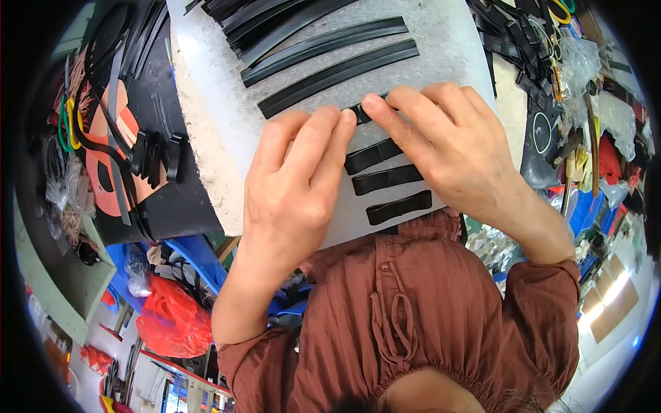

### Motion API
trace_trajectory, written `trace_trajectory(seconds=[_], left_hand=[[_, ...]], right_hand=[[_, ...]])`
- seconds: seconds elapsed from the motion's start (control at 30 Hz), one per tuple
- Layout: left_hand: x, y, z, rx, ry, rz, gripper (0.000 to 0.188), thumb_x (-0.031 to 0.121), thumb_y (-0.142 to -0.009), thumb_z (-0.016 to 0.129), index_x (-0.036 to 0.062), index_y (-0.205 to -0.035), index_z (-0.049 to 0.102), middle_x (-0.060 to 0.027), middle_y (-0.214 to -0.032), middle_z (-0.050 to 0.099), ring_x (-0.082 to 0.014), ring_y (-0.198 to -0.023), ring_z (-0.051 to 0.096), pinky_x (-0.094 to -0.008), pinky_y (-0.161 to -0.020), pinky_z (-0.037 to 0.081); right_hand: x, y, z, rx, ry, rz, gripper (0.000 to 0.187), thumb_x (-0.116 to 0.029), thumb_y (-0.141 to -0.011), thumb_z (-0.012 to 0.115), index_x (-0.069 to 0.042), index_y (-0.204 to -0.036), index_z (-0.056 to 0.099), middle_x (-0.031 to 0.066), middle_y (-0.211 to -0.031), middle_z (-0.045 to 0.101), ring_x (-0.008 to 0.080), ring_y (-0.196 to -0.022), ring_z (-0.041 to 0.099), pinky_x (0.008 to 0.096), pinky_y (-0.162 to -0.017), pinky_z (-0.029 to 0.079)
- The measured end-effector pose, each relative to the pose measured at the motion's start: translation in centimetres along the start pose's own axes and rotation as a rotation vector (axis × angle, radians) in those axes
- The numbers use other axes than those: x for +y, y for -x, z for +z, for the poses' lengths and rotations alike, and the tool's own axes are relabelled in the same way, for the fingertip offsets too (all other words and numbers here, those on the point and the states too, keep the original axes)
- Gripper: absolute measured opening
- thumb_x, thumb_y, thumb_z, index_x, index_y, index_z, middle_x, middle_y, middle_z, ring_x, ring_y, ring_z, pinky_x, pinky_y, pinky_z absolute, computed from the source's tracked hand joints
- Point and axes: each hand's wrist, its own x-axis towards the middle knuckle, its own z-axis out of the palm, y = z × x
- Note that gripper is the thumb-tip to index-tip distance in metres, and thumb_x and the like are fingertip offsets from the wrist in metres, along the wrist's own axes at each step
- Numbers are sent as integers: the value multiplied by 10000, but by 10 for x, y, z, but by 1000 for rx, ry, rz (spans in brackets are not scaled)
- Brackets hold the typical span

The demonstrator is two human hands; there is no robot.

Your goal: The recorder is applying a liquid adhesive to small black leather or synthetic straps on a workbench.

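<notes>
My left hand and my right hand meet over a white board, fingertips pressed down on a short black strip. Both hands are closed on it, and the fingers cover most of its length. Below them, toward my body, lie several short folded black strips, among them a folded strip and the nearest folded strip. Beyond my fingers, a long black strip and another long strip rest flat and side by side, each with a lengthwise ridge.
More long black strips are heaped at the board's far edge. Black looped strips pile up at the far right. To the left are a pinkish-orange flat piece and green-and-yellow handles. A red plastic bag sits lower left.
</notes>
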Motion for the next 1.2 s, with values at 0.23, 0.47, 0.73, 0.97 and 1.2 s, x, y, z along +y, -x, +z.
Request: trace_trajectory(seconds=[0.23,0.47,0.73,0.97,1.2], left_hand=[[5,-1,-7,-100,-32,-5,477,-86,-696,638,-54,-1168,701,-120,-1164,626,-302,-1032,606,-393,-853,537],[6,0,-1,-51,-87,37,384,-44,-765,693,-95,-1145,681,-124,-1172,610,-288,-1014,597,-378,-812,536],[7,-1,-1,-29,-90,56,296,-38,-801,714,-128,-1079,672,-126,-1136,614,-281,-1002,610,-368,-799,527],[8,-2,-1,-33,-65,32,289,-38,-800,705,-130,-1070,661,-122,-1143,610,-278,-1008,608,-374,-807,524],[8,-2,1,-18,-44,16,290,-38,-803,694,-118,-1078,651,-113,-1144,604,-273,-1019,598,-373,-802,523]], right_hand=[[-4,-2,-2,-27,77,-13,552,-144,-774,622,-25,-1312,656,29,-1180,595,205,-938,575,326,-772,473],[-5,-3,3,63,94,-32,496,-136,-763,667,-2,-1241,678,31,-1136,596,180,-895,557,309,-719,443],[-7,-8,7,130,81,-26,357,-105,-767,712,-6,-1110,715,9,-1039,599,166,-840,531,299,-665,414],[-7,-12,4,114,46,-20,344,-98,-762,713,1,-1092,714,13,-1009,597,170,-827,533,302,-656,418],[-7,-13,3,126,31,-25,319,-82,-742,715,2,-1050,709,14,-994,596,172,-824,535,306,-649,424]])
